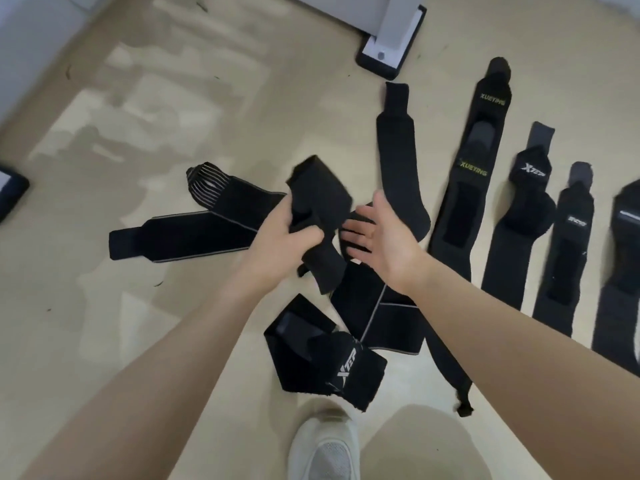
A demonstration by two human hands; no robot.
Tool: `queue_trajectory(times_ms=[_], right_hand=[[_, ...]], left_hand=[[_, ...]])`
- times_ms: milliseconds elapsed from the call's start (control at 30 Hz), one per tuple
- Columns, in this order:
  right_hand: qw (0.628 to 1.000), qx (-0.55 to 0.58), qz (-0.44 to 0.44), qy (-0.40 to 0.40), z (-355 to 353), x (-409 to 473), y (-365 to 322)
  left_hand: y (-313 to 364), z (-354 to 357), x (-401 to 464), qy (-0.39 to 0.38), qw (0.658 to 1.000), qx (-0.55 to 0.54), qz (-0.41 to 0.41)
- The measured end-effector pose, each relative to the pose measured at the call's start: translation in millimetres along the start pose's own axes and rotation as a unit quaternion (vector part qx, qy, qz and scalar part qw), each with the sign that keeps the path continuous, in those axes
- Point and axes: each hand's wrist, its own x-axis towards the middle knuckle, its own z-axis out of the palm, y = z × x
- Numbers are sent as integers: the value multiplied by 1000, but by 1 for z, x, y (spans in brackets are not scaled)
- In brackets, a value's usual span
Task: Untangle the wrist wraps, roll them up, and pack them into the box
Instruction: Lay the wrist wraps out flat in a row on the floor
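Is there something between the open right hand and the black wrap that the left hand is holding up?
Nothing visible. The right hand is open just beside the black wrap gripped by the left hand, with only a small clear gap between them. Other wraps lie below on the floor.

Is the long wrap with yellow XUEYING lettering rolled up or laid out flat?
Laid out flat. The XUEYING wrap lies stretched full length on the floor, unrolled, beside other straightened wraps.

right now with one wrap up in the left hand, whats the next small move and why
Probably bring the right hand in to take the free lower end of the held wrap. The left hand grips it mid-length, both ends hang loose, and the right hand is open beside it, so a second grip would let it be pulled straight, clear of the pile on the floor.
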Motion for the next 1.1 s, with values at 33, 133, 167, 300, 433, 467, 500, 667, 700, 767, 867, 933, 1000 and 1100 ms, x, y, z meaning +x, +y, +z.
queue_trajectory(times_ms=[33,133,167,300,433,467,500,667,700,767,867,933,1000,1100], right_hand=[[996,77,18,-32,-4,-4,-7],[985,141,40,-86,-17,-14,-24],[985,146,42,-79,-19,-17,-28],[998,39,2,-50,-37,-27,-28],[992,-3,-45,-118,-62,-47,-11],[989,9,-51,-138,-68,-50,-7],[986,11,-48,-158,-74,-51,-3],[965,-90,-32,-246,-91,-60,8],[960,-117,-34,-253,-93,-62,10],[963,-149,-47,-220,-98,-64,13],[988,-37,-47,-141,-106,-67,12],[991,81,-8,-107,-116,-68,12],[980,167,11,-105,-128,-72,10],[962,236,-32,-132,-143,-81,7]], left_hand=[[3,5,-5,-31,999,26,18],[4,19,-15,-160,976,132,63],[2,25,-17,-207,958,183,78],[-5,42,-25,-324,863,384,61],[-11,50,-35,-294,841,450,64],[-11,53,-39,-290,839,457,54],[-11,56,-43,-284,837,464,54],[6,75,-51,-232,831,500,79],[11,79,-51,-228,833,499,78],[18,85,-52,-235,830,499,81],[25,95,-58,-253,829,486,109],[27,103,-62,-260,817,498,129],[25,108,-65,-260,804,520,128],[14,120,-66,-274,794,534,99]])
